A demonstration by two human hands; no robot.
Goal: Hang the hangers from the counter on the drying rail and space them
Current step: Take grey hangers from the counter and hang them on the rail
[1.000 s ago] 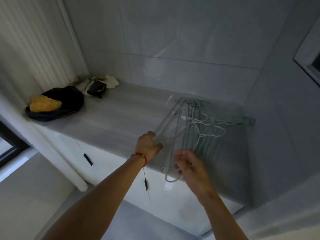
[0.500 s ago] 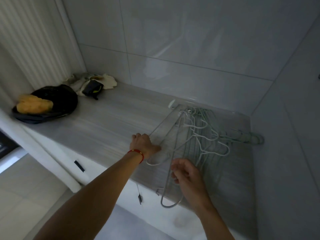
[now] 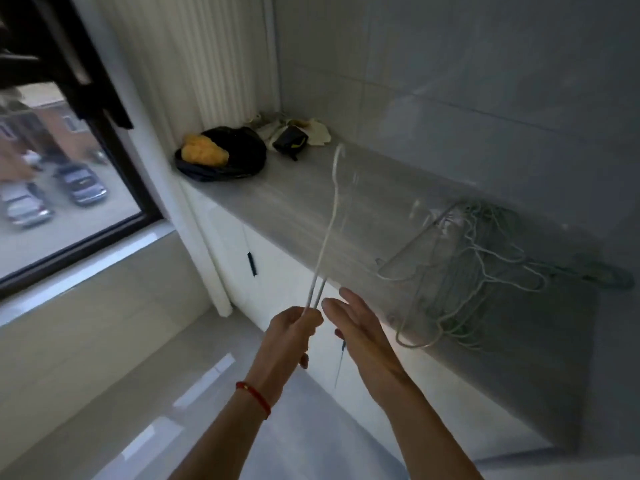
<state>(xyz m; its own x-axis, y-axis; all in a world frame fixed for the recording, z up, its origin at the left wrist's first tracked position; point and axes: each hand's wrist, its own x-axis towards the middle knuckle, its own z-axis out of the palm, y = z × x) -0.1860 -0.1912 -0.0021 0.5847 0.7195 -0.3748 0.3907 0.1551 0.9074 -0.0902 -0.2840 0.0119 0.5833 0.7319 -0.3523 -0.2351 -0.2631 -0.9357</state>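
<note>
The left hand [image 3: 294, 329] clenches a white hanger [image 3: 329, 230] by its lower wires, hook up, likely ready for a rail, while the right hand [image 3: 360, 327] hovers beside it with fingers released

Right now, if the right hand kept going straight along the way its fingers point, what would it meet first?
Probably the hanger gripped in the left hand: the open right hand points up and left, fingertips right beside its wires. Depth is unclear; it could pass behind them.
</note>
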